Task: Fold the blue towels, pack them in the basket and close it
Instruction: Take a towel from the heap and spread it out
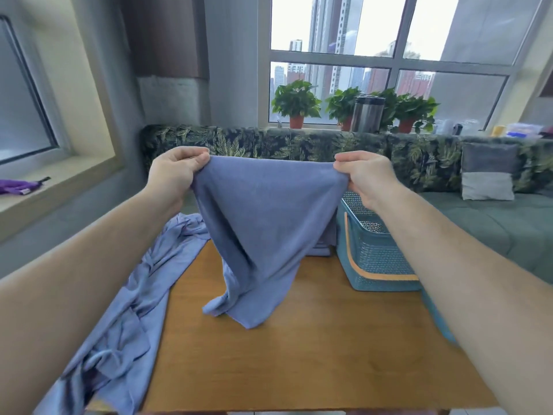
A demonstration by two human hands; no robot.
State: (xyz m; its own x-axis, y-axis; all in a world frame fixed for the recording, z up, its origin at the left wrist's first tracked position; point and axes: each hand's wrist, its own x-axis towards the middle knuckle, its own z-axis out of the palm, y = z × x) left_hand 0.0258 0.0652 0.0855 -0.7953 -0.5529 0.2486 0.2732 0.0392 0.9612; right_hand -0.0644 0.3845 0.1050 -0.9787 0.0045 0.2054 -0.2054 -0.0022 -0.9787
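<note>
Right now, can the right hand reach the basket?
Probably yes: the basket sits just below the right hand, top apparently open, with nothing between them. That hand pinches a corner of the raised towel, though, so it is not free.

Person's L hand [173,172] & R hand [365,175], both bare; forearms uncovered as far as seen, fine hair on R forearm [443,250] above the table [299,363].
</note>
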